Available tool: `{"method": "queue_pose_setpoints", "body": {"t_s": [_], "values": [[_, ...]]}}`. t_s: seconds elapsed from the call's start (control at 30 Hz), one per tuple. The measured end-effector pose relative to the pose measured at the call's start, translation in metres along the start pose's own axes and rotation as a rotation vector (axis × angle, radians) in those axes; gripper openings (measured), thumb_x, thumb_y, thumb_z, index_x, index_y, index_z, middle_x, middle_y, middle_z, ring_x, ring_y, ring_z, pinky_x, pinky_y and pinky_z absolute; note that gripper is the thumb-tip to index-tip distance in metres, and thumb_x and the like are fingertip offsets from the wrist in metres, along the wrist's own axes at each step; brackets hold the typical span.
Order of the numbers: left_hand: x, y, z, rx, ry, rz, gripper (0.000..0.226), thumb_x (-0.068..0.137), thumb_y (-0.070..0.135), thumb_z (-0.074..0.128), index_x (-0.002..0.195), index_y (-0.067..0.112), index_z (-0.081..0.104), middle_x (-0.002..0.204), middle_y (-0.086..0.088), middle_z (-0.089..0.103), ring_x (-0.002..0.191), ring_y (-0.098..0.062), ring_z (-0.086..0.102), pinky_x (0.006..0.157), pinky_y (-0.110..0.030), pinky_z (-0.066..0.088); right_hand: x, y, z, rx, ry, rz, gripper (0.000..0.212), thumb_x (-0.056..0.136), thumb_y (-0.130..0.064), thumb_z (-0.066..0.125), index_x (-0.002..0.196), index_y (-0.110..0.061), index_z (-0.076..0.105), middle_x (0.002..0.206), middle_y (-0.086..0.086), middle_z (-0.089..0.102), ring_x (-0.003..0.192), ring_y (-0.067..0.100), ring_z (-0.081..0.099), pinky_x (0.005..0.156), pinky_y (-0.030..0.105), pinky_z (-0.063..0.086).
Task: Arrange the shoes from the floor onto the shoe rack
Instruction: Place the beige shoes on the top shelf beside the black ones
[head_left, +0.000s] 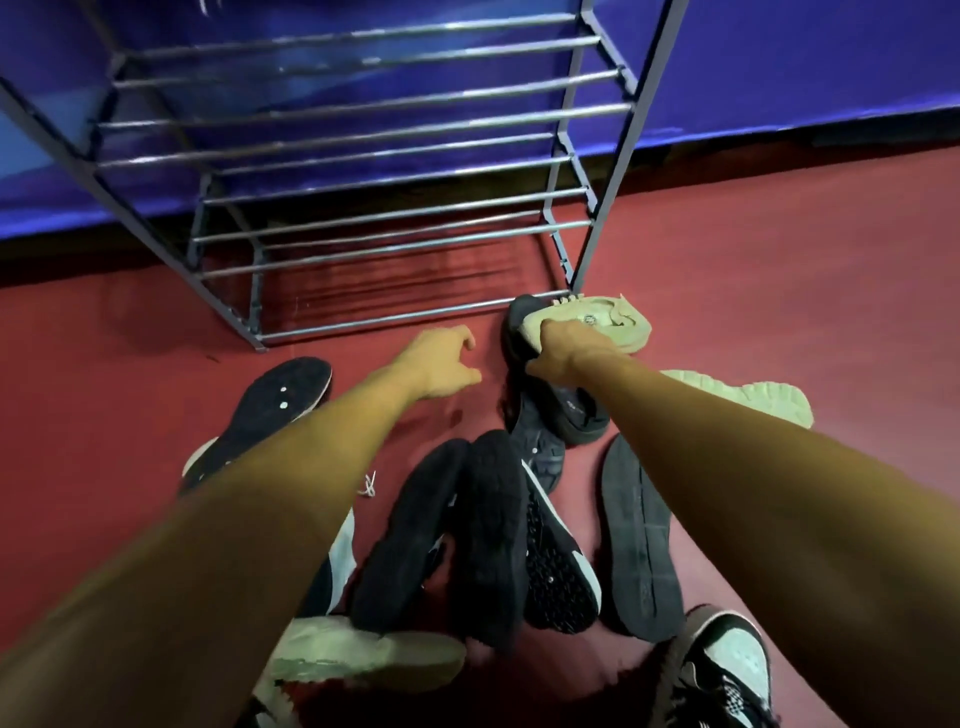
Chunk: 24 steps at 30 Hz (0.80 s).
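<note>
At the foot of the shoe rack (363, 156): the pale shoe (613, 322) lies by the rack's front right leg, its treaded end against the end of the lowest front bar. Whether it rests on the floor or is lifted cannot be told.
Right hand (563, 345): the arm stretches straight out from the lower right. The fingers curl over the near edge of the pale shoe and grasp it. A dark shoe (519, 325) shows just left of the knuckles.
Left hand (441, 364): the arm reaches forward from the lower left. The fingers are loosely bent with the thumb out, holding nothing. The hand hovers over the floor just left of the right hand, in front of the lowest bar.
Rack: a grey metal frame with tiers of horizontal bars, standing before a blue wall (805, 62).
Floor (779, 249): red, with shoes scattered between and beside the arms.
Between the arms: two black shoes (415, 535) lie side by side, touching, with a black trainer with white trim (563, 566) against their right side. More dark shoes (566, 415) are piled below the right hand.
Left of the left arm: a black-soled shoe (275, 410) lies sole up, with a white lace (369, 486) near it.
Right of the pile: a dark upturned sole (639, 540) lies partly under the right forearm, and a second pale shoe (753, 400) lies beyond that arm.
Near edge: a pale-soled shoe (363, 660) and a black-and-white shoe (727, 670).
</note>
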<state>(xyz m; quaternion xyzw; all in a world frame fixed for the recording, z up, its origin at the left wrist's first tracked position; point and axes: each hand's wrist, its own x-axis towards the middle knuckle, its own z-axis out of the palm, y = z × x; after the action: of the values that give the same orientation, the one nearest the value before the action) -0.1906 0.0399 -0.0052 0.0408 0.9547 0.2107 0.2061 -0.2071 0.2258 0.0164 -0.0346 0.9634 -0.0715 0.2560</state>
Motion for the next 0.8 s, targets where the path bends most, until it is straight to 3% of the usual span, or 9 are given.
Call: {"method": "queue_pose_setpoints", "body": {"t_s": [0.27, 0.37, 0.5, 0.6, 0.8], "values": [[0.059, 0.021, 0.028, 0.009, -0.068, 0.083, 0.052, 0.082, 0.026, 0.068, 0.13, 0.014, 0.053, 0.127, -0.015, 0.062, 0.115, -0.033, 0.058, 0.091, -0.034, 0.045, 0.041, 0.003, 0.024, 0.049, 0.063, 0.043, 0.065, 0.093, -0.035, 0.061, 0.144, -0.003, 0.036, 0.142, 0.023, 0.044, 0.13, 0.039, 0.047, 0.101, 0.043, 0.04], [0.076, 0.027, 0.042, -0.003, -0.101, 0.083, 0.061, 0.077, 0.024, 0.067, 0.132, 0.012, 0.042, 0.117, -0.018, 0.061, 0.108, -0.039, 0.059, 0.084, -0.04, 0.047, 0.057, 0.023, 0.031, 0.047, 0.074, 0.108, 0.071, 0.094, -0.036, 0.059, 0.149, -0.003, 0.028, 0.147, 0.026, 0.038, 0.133, 0.043, 0.043, 0.107, 0.048, 0.036], [0.091, 0.033, 0.054, -0.101, -0.077, 0.032, 0.062, 0.076, 0.01, 0.058, 0.131, 0.008, 0.03, 0.093, -0.017, 0.051, 0.089, -0.038, 0.057, 0.065, -0.039, 0.041, 0.066, 0.035, 0.044, -0.007, 0.06, 0.157, 0.071, 0.091, -0.038, 0.064, 0.146, -0.007, 0.034, 0.148, 0.022, 0.036, 0.126, 0.044, 0.05, 0.098, 0.05, 0.044], [0.092, 0.041, 0.054, -0.156, -0.061, 0.008, 0.059, 0.078, 0.004, 0.054, 0.132, 0.005, 0.028, 0.088, -0.012, 0.047, 0.077, -0.031, 0.05, 0.061, -0.034, 0.034, 0.07, 0.035, 0.048, -0.028, 0.126, 0.115, 0.056, 0.093, -0.035, 0.061, 0.138, -0.007, 0.041, 0.141, 0.022, 0.039, 0.116, 0.046, 0.055, 0.09, 0.05, 0.046], [0.083, 0.05, 0.053, -0.191, 0.019, 0.009, 0.05, 0.075, 0.003, 0.054, 0.119, 0.011, 0.031, 0.089, -0.009, 0.046, 0.086, -0.038, 0.058, 0.061, -0.035, 0.037, 0.068, 0.039, 0.044, -0.025, 0.206, 0.017, 0.034, 0.095, -0.027, 0.052, 0.126, -0.012, 0.052, 0.125, 0.025, 0.048, 0.104, 0.046, 0.057, 0.079, 0.044, 0.043]]}}
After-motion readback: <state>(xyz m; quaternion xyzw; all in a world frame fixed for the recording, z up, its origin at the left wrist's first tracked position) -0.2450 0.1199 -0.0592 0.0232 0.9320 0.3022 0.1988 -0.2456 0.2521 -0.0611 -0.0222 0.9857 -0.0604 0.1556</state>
